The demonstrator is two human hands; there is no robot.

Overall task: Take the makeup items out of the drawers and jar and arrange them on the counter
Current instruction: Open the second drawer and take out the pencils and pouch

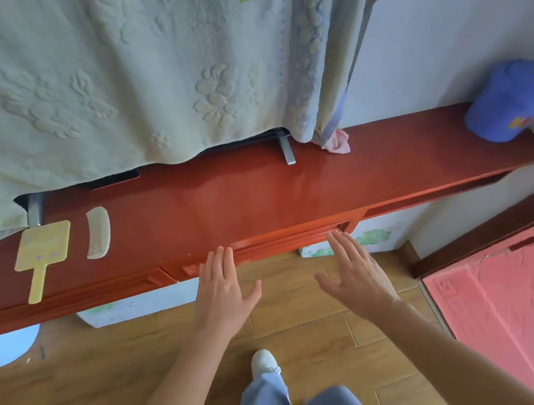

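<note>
A long red wooden counter (258, 196) runs across the view, with drawer fronts (265, 247) along its near edge. My left hand (221, 289) and my right hand (355, 272) are both flat with straight fingers, fingertips at the front of the middle drawer, holding nothing. A yellow hand mirror (41, 253) lies face down at the counter's left, and a pale comb (98, 232) lies just right of it. A blue jar (513, 99) with a yellow knob stands at the far right end, by the wall.
A pale embossed cloth (102, 81) hangs over something on metal feet (287, 150) at the counter's back. A pink rag (338, 143) lies by the curtain. White boxes (129, 308) stand under the counter. Wooden floor below, a pink mat (525, 319) at right.
</note>
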